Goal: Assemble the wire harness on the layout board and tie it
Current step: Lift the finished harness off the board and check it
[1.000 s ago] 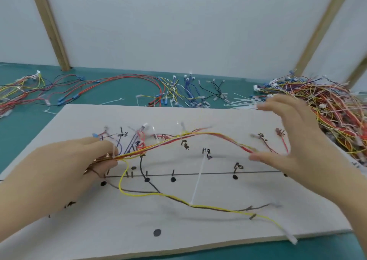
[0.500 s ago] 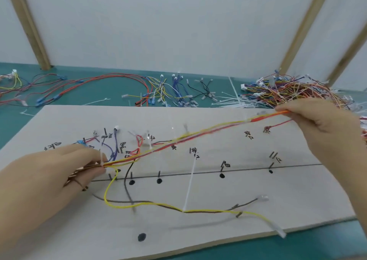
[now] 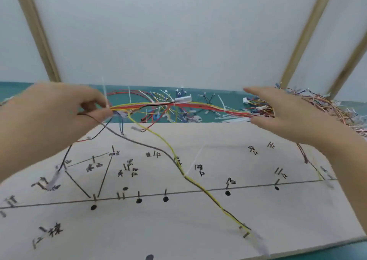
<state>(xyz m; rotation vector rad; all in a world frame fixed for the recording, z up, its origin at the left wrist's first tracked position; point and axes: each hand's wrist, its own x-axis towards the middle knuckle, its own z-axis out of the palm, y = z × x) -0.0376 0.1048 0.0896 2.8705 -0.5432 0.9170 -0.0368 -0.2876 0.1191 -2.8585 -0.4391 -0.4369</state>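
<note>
Beyond the board we see a teal worktop (image 3: 208, 118), and behind it a pale wall panel (image 3: 168, 35) crossed by slanted wooden battens (image 3: 37, 33), one on the left and more on the right. On the worktop lie loose wires (image 3: 158, 96) in red, yellow and blue with small white connectors. At the right edge a tangled pile of wires (image 3: 325, 108) rises higher.

I saw a green table (image 3: 327, 254) carrying the white layout board (image 3: 198, 230), which covered most of its near side. Behind the board's far edge, loose coloured wires (image 3: 170, 108) and white cable ties (image 3: 228, 117) lay scattered mid-table. A dense tangled wire pile (image 3: 325, 106) sat toward the table's far right corner. The board carried black route lines, dots and handwritten labels.
</note>
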